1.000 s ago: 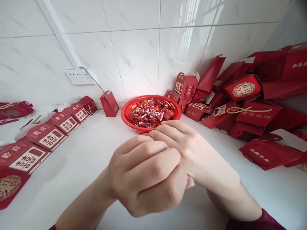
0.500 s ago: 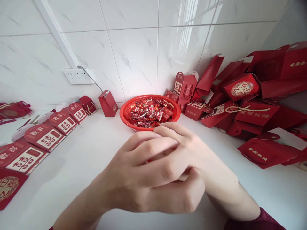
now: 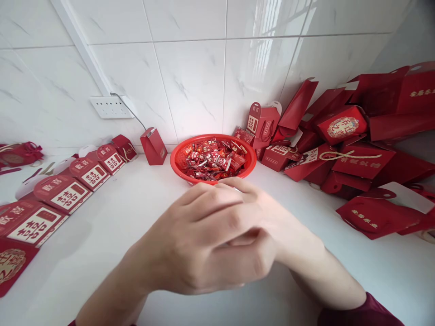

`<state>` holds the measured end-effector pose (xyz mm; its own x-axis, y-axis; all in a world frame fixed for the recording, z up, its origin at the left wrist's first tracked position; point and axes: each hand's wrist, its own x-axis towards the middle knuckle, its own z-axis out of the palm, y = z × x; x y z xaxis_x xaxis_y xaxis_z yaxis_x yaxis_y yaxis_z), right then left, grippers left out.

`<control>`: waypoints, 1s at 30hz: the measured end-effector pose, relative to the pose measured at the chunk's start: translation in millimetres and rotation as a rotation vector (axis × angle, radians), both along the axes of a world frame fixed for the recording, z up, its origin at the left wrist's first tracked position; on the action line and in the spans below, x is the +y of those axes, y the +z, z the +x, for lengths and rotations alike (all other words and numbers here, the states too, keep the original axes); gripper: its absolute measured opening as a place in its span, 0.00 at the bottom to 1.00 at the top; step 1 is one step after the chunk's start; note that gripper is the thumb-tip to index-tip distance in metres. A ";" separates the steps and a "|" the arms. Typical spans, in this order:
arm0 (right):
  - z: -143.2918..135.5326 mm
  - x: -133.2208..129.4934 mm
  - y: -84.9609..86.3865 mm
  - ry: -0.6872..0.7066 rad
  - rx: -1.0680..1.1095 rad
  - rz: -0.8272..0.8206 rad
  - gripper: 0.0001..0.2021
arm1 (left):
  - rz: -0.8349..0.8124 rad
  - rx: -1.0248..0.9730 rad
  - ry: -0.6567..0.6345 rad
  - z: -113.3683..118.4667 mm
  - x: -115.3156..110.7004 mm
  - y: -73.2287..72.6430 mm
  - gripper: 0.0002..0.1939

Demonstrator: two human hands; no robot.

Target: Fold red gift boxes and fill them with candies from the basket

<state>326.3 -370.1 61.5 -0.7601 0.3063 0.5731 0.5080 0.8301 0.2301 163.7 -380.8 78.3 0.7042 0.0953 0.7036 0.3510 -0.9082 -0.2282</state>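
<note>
Over the white tabletop my left hand (image 3: 200, 240) is folded across my right hand (image 3: 275, 217), the two pressed together. Bent fingers of the left hand cover most of the right hand's fingers. Both hands are closed; whatever lies between the palms, if anything, is hidden. Just beyond the knuckles stands a red plastic basket (image 3: 176, 168), filled with small wrapped sweets (image 3: 214, 158) in red wrappers. The hands overlap the basket's near rim in the view.
A row of red gift boxes (image 3: 70, 197) runs along the left. One red box (image 3: 153, 147) stands by the wall beneath a socket panel (image 3: 112, 107). On the right, red boxes with cord handles (image 3: 367, 158) lie heaped against the tiled wall (image 3: 190, 86).
My left fingers have closed more tightly over my right hand and shifted slightly left. A bit of red glimpsed between the fingers earlier is now covered.
</note>
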 end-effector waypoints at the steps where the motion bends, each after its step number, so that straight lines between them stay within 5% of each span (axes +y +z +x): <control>1: 0.4 0.6 -0.5 0.017 -0.012 0.016 0.12 | -0.021 0.007 -0.008 -3.2 1.6 2.3 0.09; 14: 9.1 2.5 6.6 -0.001 0.064 0.148 0.15 | -0.109 -0.070 0.042 -21.5 18.0 8.4 0.10; 21: 2.2 -3.2 -3.0 -0.001 0.128 0.160 0.13 | -0.377 -0.128 -0.082 -14.4 10.2 9.7 0.09; 30: -2.8 -5.6 -3.2 -0.044 0.125 0.154 0.13 | -0.527 -0.210 -0.084 1.3 0.1 1.8 0.13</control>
